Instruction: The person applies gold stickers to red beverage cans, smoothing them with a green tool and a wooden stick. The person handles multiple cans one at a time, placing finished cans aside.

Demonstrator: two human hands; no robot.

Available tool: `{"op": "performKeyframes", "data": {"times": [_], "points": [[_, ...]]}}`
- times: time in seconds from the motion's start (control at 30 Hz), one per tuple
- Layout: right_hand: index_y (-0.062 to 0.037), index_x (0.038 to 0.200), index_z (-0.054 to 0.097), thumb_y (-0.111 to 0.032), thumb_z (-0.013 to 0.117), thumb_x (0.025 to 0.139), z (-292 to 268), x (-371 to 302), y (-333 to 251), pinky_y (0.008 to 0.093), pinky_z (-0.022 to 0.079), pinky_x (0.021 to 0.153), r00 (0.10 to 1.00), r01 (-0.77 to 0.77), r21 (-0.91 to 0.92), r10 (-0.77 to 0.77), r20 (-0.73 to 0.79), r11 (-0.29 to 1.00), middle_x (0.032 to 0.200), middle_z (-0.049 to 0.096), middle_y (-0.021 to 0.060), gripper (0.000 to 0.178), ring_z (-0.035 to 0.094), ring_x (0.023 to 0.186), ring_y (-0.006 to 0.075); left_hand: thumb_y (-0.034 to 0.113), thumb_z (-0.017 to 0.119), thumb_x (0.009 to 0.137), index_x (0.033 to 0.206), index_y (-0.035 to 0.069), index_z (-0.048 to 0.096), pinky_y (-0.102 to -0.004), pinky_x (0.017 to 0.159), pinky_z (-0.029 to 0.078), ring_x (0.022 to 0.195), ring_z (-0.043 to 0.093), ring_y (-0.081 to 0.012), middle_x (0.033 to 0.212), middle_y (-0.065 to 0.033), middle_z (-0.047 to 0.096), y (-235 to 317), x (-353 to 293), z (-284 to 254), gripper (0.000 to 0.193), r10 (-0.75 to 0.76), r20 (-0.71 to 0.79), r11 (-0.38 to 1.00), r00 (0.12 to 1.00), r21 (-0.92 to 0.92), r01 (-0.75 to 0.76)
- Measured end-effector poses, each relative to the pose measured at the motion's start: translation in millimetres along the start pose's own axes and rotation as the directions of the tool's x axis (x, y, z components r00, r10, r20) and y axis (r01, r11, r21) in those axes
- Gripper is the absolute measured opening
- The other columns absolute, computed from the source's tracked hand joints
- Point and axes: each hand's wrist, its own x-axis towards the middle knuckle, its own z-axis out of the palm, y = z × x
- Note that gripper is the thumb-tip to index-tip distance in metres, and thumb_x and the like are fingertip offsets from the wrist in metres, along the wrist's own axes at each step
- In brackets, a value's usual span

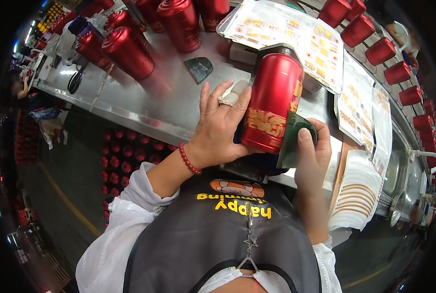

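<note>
A glossy red bottle (272,90) with gold patterned decals lies tilted in front of me, its far end at a dark angular holder (282,48). My left hand (220,119) grips its left side, the thumb low near the base and a pale finger cot (233,94) on one finger. In my right hand (315,146), a thin dark green scraper (292,139) is pinched between thumb and fingers. Its edge meets the bottle's lower right side, beside the gold band. Another dark green scraper (198,69) rests on the metal table, beyond my left hand.
Several red bottles (128,52) stand at the table's far left. Decal sheets (286,29) cover the far right, and a strip sheet (357,190) hangs at the near right. Black scissors (75,80) lie at left. More red bottles (380,51) line a rack at right.
</note>
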Motion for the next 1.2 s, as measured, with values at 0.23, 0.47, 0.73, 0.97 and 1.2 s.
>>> {"op": "performKeyframes", "data": {"times": [0.23,0.47,0.73,0.97,1.2], "points": [[0.0005,0.117,0.058,-0.013,0.06,0.099,20.5,10.2,-22.5,0.0255,0.048,0.079,0.994,0.1,-0.254,-0.086,0.062,0.962,0.096,0.064,0.0057,0.023,0.058,0.085,0.0112,0.063,0.081,0.067,0.151,-0.003,0.038,-0.0664,0.117,0.005,0.14,0.035,-0.0426,0.112,-0.0198,0.065,10.1,10.4,-3.1,0.115,-0.011,-0.07,1.0,0.998,-0.03,0.009],[0.0025,0.116,0.058,-0.012,0.057,0.099,19.3,12.0,-26.2,0.0281,0.05,0.076,0.998,0.063,-0.294,-0.063,0.01,0.954,0.09,0.065,0.0084,0.023,0.06,0.083,0.0132,0.067,0.076,0.072,0.144,-0.011,0.042,-0.0696,0.115,0.008,0.137,0.036,-0.0459,0.104,-0.0239,0.064,4.1,-0.4,3.1,0.111,-0.09,-0.012,0.996,0.996,-0.013,0.09],[0.0012,0.113,0.059,-0.013,0.059,0.095,52.9,24.1,-55.1,0.0431,0.053,0.062,0.933,0.359,-0.676,-0.252,0.256,0.643,0.073,0.066,0.0227,0.023,0.068,0.065,0.0383,0.057,0.075,0.075,0.142,-0.009,0.046,-0.0678,0.116,0.008,0.14,0.036,-0.0452,0.101,-0.0228,0.065,10.8,0.6,-7.5,0.099,-0.068,-0.038,0.996,0.997,0.057,0.07],[0.0003,0.115,0.06,-0.011,0.061,0.094,65.6,28.5,-66.8,0.0395,0.054,0.063,0.915,0.399,-0.698,-0.215,0.341,0.594,0.076,0.067,0.0229,0.024,0.069,0.066,0.0343,0.057,0.076,0.074,0.145,-0.004,0.044,-0.07,0.116,0.008,0.138,0.036,-0.0455,0.127,-0.023,0.057,13.0,-1.6,-6.4,0.099,-0.105,-0.112,0.994,0.988,-0.02,0.103],[0.0011,0.122,0.057,-0.013,0.059,0.102,10.5,14.0,-37.8,0.0217,0.048,0.08,0.997,0.07,-0.196,-0.062,0.043,0.978,0.101,0.064,0.0035,0.025,0.058,0.089,0.0076,0.055,0.078,0.075,0.15,-0.001,0.038,-0.0683,0.116,0.01,0.141,0.033,-0.0434,0.136,-0.0221,0.055,-0.4,-1.8,0.3,0.101,-0.001,-0.076,0.982,0.997,-0.187,-0.013]]}}
